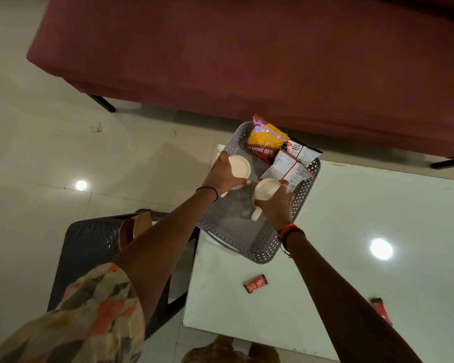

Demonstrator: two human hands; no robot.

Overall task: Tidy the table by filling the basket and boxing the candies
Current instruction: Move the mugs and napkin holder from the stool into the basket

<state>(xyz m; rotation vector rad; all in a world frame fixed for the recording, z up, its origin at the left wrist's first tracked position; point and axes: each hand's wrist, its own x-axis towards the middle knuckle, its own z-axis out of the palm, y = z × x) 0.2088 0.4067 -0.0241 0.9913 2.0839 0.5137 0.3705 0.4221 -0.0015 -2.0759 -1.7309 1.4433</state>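
Both hands are over the basket, which sits at the bench corner. Left hand is closed round a pale cup, right hand round another cup. Imo best to lower them upright into the bare near half w/o squashing the packets. Readable: "ALOO BHUJIA" on the red snack bag, "SALTED PEANUTS" on the pack beside it. Two red candies lie loose on the bench, not boxed yet.
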